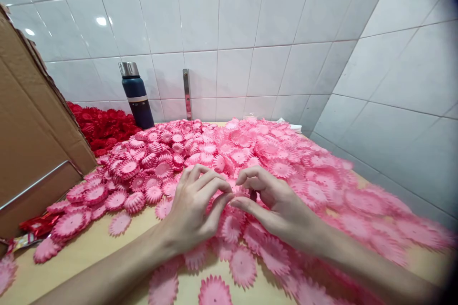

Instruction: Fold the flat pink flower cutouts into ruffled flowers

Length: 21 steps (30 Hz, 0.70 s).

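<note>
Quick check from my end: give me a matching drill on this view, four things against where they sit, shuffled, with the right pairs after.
Things:
1. flask
2. red flowers
3. cardboard box
4. left hand

Places:
A. far left edge, leaning over the table
B. upright against the tiled wall
C. fingertips meeting the right hand over the pink flowers
D. heaped between box and flask

Pairs: 1-B, 2-D, 3-A, 4-C
</note>
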Each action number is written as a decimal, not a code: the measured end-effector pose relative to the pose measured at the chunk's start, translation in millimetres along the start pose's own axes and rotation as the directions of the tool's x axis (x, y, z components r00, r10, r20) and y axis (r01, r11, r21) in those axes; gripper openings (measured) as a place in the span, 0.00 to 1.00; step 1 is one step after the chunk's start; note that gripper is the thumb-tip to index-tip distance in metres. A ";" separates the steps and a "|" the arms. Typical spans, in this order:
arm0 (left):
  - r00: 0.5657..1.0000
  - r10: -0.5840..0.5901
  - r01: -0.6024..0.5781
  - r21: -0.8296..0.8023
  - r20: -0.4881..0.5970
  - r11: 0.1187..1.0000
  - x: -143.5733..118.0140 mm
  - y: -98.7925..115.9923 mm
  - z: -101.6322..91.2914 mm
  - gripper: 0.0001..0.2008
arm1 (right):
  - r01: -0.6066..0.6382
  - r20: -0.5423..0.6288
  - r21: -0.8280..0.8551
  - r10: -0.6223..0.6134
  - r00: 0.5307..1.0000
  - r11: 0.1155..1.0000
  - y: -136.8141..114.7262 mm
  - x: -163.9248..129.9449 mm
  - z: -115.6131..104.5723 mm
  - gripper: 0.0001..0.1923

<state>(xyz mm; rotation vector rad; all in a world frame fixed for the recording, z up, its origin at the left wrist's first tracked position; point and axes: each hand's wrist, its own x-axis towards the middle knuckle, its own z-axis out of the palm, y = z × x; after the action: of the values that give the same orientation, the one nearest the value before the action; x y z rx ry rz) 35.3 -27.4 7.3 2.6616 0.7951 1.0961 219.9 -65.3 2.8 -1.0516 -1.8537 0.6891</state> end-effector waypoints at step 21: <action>0.987 -0.155 0.155 -0.004 -0.048 0.988 5.5 6.5 -3.5 0.05 | 0.057 0.003 0.026 -0.057 0.998 0.998 -6.1 11.5 -15.1 0.08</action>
<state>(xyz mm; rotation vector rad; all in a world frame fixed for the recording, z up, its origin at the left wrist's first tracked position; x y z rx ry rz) 38.8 -30.1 15.3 2.5317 0.9926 1.1236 227.8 -57.6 19.4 -0.9781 -1.8655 0.6804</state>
